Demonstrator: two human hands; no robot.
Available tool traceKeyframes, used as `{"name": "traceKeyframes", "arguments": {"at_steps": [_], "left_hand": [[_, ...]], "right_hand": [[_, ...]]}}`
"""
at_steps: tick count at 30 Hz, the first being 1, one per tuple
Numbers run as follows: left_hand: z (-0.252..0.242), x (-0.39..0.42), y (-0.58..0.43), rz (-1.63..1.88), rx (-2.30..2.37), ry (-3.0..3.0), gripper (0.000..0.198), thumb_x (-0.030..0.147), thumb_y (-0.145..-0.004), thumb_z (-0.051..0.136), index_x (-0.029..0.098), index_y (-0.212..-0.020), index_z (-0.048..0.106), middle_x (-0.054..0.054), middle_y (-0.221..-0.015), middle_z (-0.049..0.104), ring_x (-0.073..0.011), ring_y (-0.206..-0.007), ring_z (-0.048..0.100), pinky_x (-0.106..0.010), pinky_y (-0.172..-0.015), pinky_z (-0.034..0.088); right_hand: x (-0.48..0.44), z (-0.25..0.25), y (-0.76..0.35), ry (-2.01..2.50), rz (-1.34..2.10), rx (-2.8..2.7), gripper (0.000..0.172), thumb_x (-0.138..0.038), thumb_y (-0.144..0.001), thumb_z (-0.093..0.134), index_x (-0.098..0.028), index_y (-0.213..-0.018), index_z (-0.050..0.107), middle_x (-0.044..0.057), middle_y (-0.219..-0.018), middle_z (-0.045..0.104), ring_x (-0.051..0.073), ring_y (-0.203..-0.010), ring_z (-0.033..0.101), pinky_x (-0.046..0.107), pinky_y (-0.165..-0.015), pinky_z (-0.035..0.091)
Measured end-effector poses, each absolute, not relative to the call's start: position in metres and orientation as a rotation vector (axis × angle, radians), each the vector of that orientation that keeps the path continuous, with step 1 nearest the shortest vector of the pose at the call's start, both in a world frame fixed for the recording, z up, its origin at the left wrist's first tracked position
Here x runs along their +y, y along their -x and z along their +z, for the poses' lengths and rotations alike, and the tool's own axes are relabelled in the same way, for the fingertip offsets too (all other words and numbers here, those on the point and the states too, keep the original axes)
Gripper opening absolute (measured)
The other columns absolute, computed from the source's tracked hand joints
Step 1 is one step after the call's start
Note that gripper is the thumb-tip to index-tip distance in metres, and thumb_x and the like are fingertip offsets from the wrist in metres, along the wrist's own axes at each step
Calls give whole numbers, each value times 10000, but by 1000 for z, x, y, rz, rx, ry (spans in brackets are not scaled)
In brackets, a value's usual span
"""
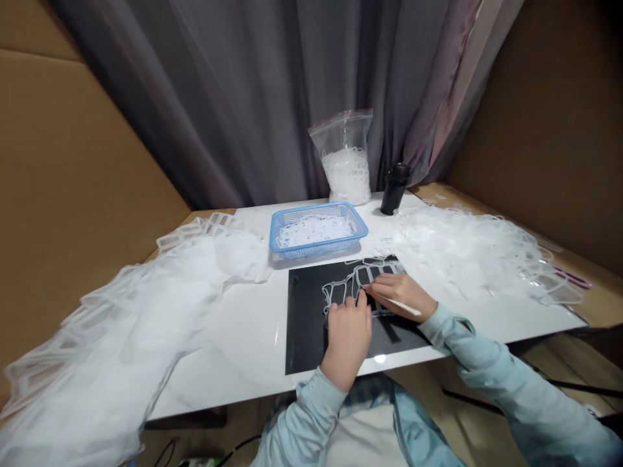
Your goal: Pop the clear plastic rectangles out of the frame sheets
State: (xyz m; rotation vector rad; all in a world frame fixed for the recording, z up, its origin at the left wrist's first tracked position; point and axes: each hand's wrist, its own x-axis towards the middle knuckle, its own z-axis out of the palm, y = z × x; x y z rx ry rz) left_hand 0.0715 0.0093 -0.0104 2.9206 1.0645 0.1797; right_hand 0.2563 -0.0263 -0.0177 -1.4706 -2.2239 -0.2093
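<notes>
A black mat [306, 337] lies on the white table top, and a sheet of whitish translucent loops and frames [338, 292] rests on it. My left hand [348, 331] presses down on the near edge of this sheet, fingers bent and close together; whether they grip anything is hidden. My right hand [402, 295] is closed around a thin white stick-like tool [402, 305], its tip end at the loops beside my left fingertips. Beyond the mat stands a blue basket [318, 248] holding many small white pieces [316, 230].
A large pile of translucent frames [160, 311] covers the left side, another pile [472, 246] the right. Behind the basket stand a zip bag of white pieces [348, 172] and a black cup [395, 188]. Purple-handled scissors [574, 279] lie far right. Cardboard walls [73, 162] flank the table.
</notes>
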Motion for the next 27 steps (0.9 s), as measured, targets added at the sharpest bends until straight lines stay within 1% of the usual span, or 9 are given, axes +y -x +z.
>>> {"name": "traceKeyframes", "arguments": {"at_steps": [5, 9, 13, 17, 21, 23, 27], "left_hand": [[-9, 10, -73, 174, 1064, -2911, 394, 270, -1011, 451, 153, -1381, 519, -96, -970, 699, -227, -852, 698, -368, -795, 491], [-10, 9, -72, 175, 1060, -2913, 402, 266, -1011, 447, 156, -1393, 508, -93, -966, 703, -227, -844, 699, -370, -789, 487], [-12, 9, -71, 196, 1067, -2923, 402, 273, -1021, 423, 176, -1403, 500, -89, -952, 702, -228, -839, 699, -369, -785, 480], [-13, 9, -73, 204, 1069, -2936, 398, 271, -1015, 437, 172, -1394, 509, -88, -944, 704, -231, -820, 700, -369, -772, 482], [-13, 8, -72, 209, 1075, -2946, 397, 267, -1012, 445, 177, -1393, 517, -91, -938, 715, -230, -810, 706, -365, -761, 485], [-12, 8, -66, 207, 1074, -2957, 406, 274, -1013, 452, 190, -1406, 511, -79, -875, 724, -227, -779, 710, -356, -752, 482], [-14, 6, -45, 188, 1067, -2984, 413, 286, -1019, 451, 226, -1423, 504, -31, -653, 697, -215, -619, 692, -339, -693, 465]], "right_hand": [[-28, -18, -250, 1505, -449, -2258, 301, -227, -1031, 395, -157, -947, 676, 84, -783, 682, 190, -771, 583, 282, -633, 395], [-28, -21, -248, 1556, -574, -2203, 274, -206, -1020, 408, -160, -964, 671, 70, -773, 669, 185, -736, 563, 285, -603, 361], [-27, -22, -258, 1693, -665, -2012, 270, -197, -1016, 402, -154, -982, 667, 81, -793, 665, 185, -727, 570, 286, -589, 344], [-19, -22, -280, 1832, -660, -1817, 277, -239, -1019, 409, -166, -922, 658, 85, -812, 667, 192, -744, 605, 277, -593, 353], [-12, -24, -296, 1904, -556, -1728, 272, -272, -1008, 435, -183, -850, 637, 68, -805, 684, 183, -745, 645, 256, -624, 397], [-10, -27, -298, 1927, -497, -1715, 260, -277, -997, 450, -191, -829, 629, 55, -791, 690, 178, -736, 657, 248, -635, 413], [-9, -32, -296, 1971, -411, -1686, 255, -292, -985, 460, -206, -811, 626, 46, -789, 697, 181, -740, 667, 247, -639, 420]]}}
